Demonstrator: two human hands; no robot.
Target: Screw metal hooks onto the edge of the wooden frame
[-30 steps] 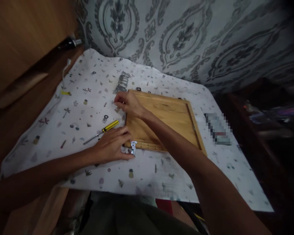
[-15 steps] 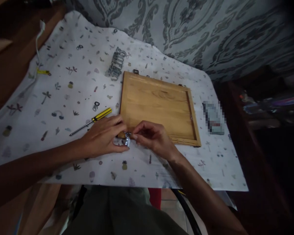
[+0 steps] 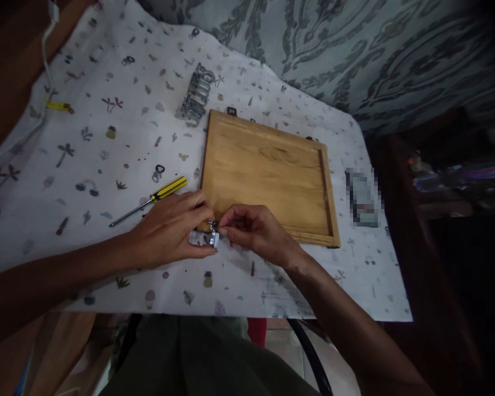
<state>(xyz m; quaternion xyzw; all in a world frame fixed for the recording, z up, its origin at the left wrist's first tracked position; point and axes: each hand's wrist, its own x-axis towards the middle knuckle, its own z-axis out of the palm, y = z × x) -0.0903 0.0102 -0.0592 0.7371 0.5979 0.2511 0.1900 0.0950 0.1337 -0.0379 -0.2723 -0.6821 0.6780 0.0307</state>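
A shallow wooden panel with a raised rim [image 3: 268,170] lies on the table. At its near left corner sits a small shiny metal fitting [image 3: 214,237]. My left hand [image 3: 171,228] grips that fitting between thumb and fingers, against the panel's edge. My right hand [image 3: 258,228] is closed in a pinch right beside the fitting; whatever lies between its fingertips is too small to make out. Left of the panel, a screwdriver with a yellow and black handle [image 3: 169,188] rests on the cloth, partly behind my left hand.
A patterned white cloth [image 3: 239,286] covers the table. Several grey metal pieces stand in a row [image 3: 197,94] behind the panel. A small dark metal piece [image 3: 158,173] lies near the screwdriver. A blurred-out object [image 3: 362,198] is at the right, a white cable [image 3: 45,55] at the left.
My right fingertips have shifted slightly left, closer to the metal fitting. My left hand keeps its hold. The view has tilted a little.
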